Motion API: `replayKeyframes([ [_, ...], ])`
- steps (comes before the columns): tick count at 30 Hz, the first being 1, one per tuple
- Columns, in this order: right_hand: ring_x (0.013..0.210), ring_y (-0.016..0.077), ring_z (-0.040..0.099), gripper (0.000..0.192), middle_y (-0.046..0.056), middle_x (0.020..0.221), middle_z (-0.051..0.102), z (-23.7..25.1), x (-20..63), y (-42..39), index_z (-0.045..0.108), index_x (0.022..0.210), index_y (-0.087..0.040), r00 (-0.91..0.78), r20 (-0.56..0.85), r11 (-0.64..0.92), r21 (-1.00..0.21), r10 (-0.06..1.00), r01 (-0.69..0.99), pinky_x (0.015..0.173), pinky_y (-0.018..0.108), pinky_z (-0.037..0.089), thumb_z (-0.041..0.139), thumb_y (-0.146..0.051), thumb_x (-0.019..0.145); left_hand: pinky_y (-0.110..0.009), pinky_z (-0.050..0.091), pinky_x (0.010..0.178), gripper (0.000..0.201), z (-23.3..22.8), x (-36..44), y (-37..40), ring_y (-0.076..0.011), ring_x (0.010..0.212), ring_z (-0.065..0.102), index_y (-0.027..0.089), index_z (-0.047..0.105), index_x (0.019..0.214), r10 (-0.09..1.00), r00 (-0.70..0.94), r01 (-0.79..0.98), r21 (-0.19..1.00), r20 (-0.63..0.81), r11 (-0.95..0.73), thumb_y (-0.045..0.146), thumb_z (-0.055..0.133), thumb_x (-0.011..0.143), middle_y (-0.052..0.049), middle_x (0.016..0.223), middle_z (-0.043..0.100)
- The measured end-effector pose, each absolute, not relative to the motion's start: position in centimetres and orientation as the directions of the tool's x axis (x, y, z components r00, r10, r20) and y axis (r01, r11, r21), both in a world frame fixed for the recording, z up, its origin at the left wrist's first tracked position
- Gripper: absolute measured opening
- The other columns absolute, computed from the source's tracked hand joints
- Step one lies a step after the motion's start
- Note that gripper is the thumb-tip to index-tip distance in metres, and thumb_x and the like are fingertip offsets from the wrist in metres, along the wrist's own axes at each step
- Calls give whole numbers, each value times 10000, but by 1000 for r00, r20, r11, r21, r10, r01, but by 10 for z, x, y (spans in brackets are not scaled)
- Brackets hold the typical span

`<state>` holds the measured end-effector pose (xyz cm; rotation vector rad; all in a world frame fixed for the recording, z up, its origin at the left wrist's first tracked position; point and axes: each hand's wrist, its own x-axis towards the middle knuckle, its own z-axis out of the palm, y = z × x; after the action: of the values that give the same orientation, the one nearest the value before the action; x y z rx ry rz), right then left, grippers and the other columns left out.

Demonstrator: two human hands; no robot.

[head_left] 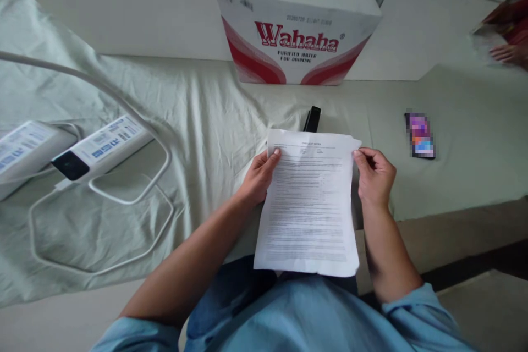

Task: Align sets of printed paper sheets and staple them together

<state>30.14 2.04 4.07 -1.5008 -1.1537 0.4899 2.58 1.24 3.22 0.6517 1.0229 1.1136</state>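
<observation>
Both hands hold a printed sheet of paper upright-tilted over the person's lap, near the front edge of the counter. The left hand grips the sheet's left edge near the top, thumb lying across the printed face and the fingers hidden behind. The right hand pinches the top right corner, fingers curled closed around the edge. The page is covered with small lines of text, too fine to read, and its lower edge hangs just above the blue garment on the person's body.

Just beyond the top of the sheet a small black stapler lies on the pale green cloth that covers the counter. Farther back stands a white and red Wahaha water carton, against larger white boxes. To the right of the sheet, well apart from it, lies a phone with a blurred screen. On the far left sit two white power strips with a looping white cable. At the far right edge, another person's hand rests on a sheet of paper.
</observation>
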Motion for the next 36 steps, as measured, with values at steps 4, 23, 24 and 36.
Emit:
replayKeyframes([
  [4, 742, 173, 648, 275, 10, 806, 762, 39, 303, 21, 834, 913, -226, 412, 309, 136, -907, 857, 398, 733, 331, 557, 882, -493, 869, -338, 638, 652, 601, 30, 26, 13, -294, 859, 832, 217, 730, 836, 943, 111, -426, 842, -315, 331, 791, 894, 767, -36, 737, 780],
  [23, 724, 182, 616, 261, 13, 804, 721, 33, 309, 32, 762, 912, -221, 325, 334, 80, -796, 885, 601, 732, 355, 530, 732, -475, 960, -402, 686, 756, 570, 32, 27, 12, -331, 940, 848, 219, 771, 872, 943, 135, -464, 821, -305, 332, 762, 913, 769, -47, 781, 809],
  [24, 733, 186, 616, 219, 23, 838, 727, 35, 309, 32, 759, 926, -222, 309, 379, 93, -749, 872, 656, 742, 367, 537, 724, -436, 957, -407, 688, 761, 571, 32, 27, 11, -335, 946, 848, 221, 774, 870, 942, 135, -469, 818, -308, 334, 763, 918, 763, -48, 785, 810],
  [36, 1358, 314, 656, 409, 130, 1420, 776, 97, 231, 33, 702, 1490, -228, -424, 513, 566, -152, 746, 811, 1210, 541, 491, 484, -223, 1144, -337, 623, 652, 614, 36, 26, 9, -282, 820, 825, 199, 735, 838, 942, 145, -417, 845, -304, 336, 785, 900, 764, -56, 783, 795],
])
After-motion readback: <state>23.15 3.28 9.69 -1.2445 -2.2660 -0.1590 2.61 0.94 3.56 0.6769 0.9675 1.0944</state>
